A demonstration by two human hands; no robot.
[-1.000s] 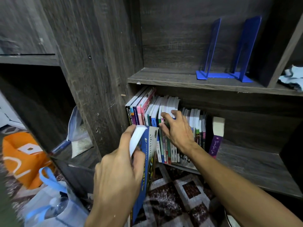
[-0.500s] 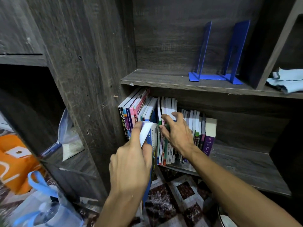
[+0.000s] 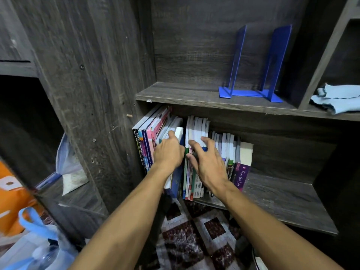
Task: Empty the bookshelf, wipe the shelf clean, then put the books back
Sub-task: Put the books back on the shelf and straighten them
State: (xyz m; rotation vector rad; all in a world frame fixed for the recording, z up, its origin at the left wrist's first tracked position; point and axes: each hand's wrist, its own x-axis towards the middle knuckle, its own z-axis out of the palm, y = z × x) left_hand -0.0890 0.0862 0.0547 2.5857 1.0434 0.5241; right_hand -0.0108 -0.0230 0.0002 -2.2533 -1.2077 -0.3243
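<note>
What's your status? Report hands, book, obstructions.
Left hand grips blue book, partly in gap. Right hand hooks row of books aside. Leaning books crowd gap's left side.

The bookshelf (image 3: 93,78) is dark wood with a matt, coarse grain. The books (image 3: 196,128) show glossy covers and plain matt paper edges, while the blue bookends (image 3: 251,93) look like thin, smooth sheet metal. A pale blue cloth (image 3: 337,98) lies soft and frayed; the bag (image 3: 66,162) is thin clear plastic.
</note>
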